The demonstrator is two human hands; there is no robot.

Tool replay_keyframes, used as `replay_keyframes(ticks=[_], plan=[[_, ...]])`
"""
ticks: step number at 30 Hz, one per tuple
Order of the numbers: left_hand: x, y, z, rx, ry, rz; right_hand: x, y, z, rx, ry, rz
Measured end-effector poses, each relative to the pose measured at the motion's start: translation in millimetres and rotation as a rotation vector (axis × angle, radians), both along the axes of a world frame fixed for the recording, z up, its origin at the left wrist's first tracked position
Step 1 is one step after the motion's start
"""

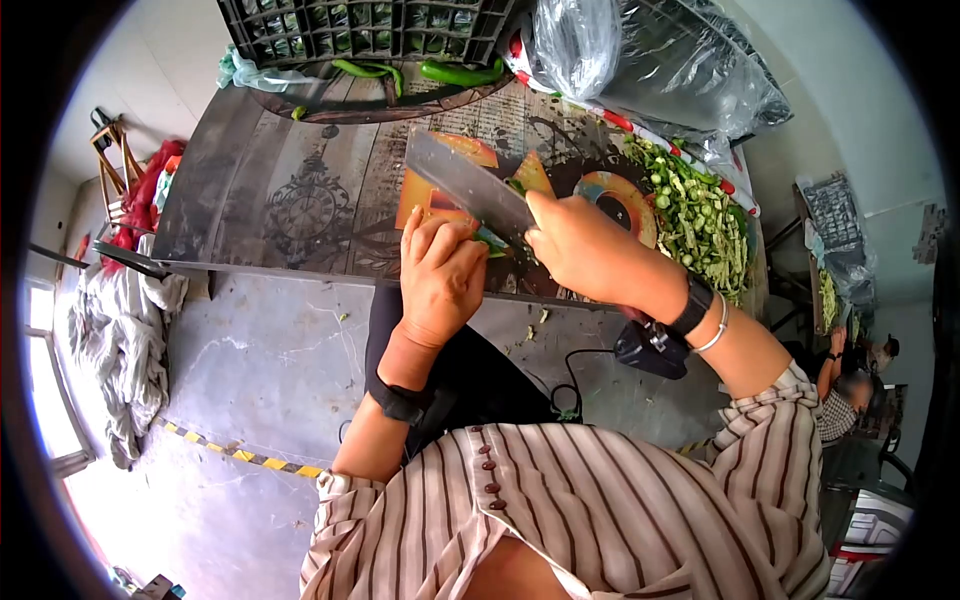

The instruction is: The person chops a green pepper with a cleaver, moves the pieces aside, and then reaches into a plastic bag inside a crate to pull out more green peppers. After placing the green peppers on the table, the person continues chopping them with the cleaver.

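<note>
1. Gripping a broad, flat-bladed grey metal knife [465, 180], the right hand [580, 240] is closed in a fist that hides the handle; the blade slants across the table toward its far left.
2. The left hand [440, 265] has its fingers bunched together, clamped on a glossy green pepper [491, 240] near the table's near edge. Only a small part of this pepper shows, between the fingertips and the knife; whether the blade touches it cannot be told.
3. Both hands are close together, over a dark, wood-patterned table [230, 200] with orange and black printed designs.
4. To the right of the right hand, a loose heap of sliced pale-green pepper pieces [700, 215] spreads near the table's right end.
5. Along the far side, slender whole green peppers [463, 73] lie just in front of a black plastic lattice crate [365, 30]. Right of the crate sits a crumpled transparent plastic bag [578, 45].
6. A black band circles each wrist, with a silver-coloured bangle [713, 325] farther up the right forearm.
7. Well apart, at the far right, is another person in a checked shirt [838, 415].
</note>
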State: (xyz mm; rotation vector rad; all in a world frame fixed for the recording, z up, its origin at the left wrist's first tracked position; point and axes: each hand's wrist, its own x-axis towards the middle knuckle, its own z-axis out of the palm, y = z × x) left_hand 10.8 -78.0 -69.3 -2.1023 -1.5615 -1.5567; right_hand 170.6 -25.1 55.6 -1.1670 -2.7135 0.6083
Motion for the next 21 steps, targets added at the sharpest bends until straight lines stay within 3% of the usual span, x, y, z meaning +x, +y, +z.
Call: replay_keyframes(ticks=[4,11,16,21], plan=[[0,0,-2,0.006,-0.017,0.005,0,-7,9,-0.134,-0.062,-0.020],[-1,-3,1,-0.064,-0.008,-0.012,3,-3,1,-0.100,-0.106,0.078],[-8,-23,23,-0.184,0.056,0.140,2,1,4,-0.160,-0.152,0.102],[-22,-22,7,-0.167,-0.015,0.123,1,0,7,-0.175,-0.146,0.078]])
